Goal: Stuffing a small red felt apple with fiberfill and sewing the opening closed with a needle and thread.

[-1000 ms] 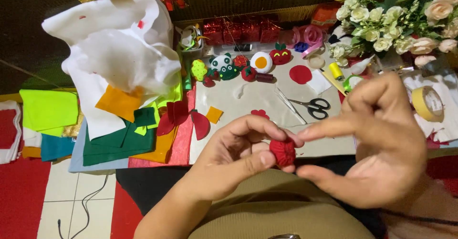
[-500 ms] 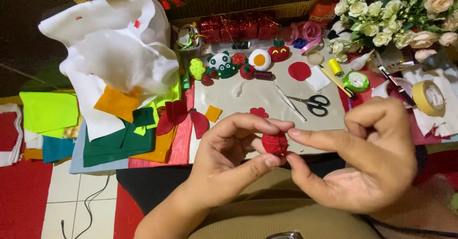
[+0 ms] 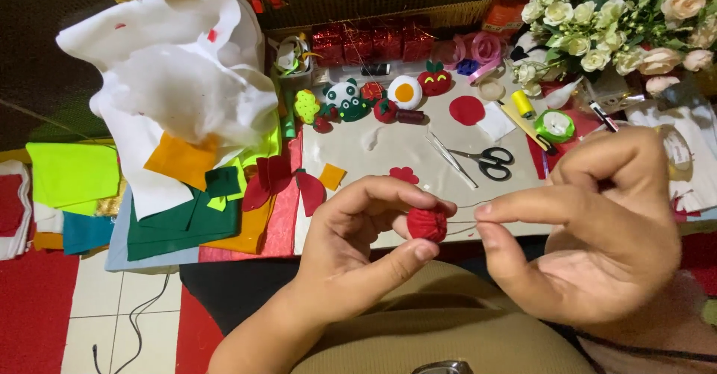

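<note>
My left hand pinches a small red stuffed felt piece between thumb and fingers, held over my lap at the front edge of the low work board. My right hand sits just to its right, index finger and thumb pinched on a thin thread that runs from the red piece. Whether a needle is in those fingers is too small to tell.
Scissors and tweezers lie on the board, with a red felt circle and several small felt figures behind. A pile of coloured felt sheets and white stuffing lies left. Artificial flowers stand at back right.
My right hand dropped from above the red piece, then pulled away to the right, drawing the thread out. My left hand kept hold of the red piece and barely shifted.
</note>
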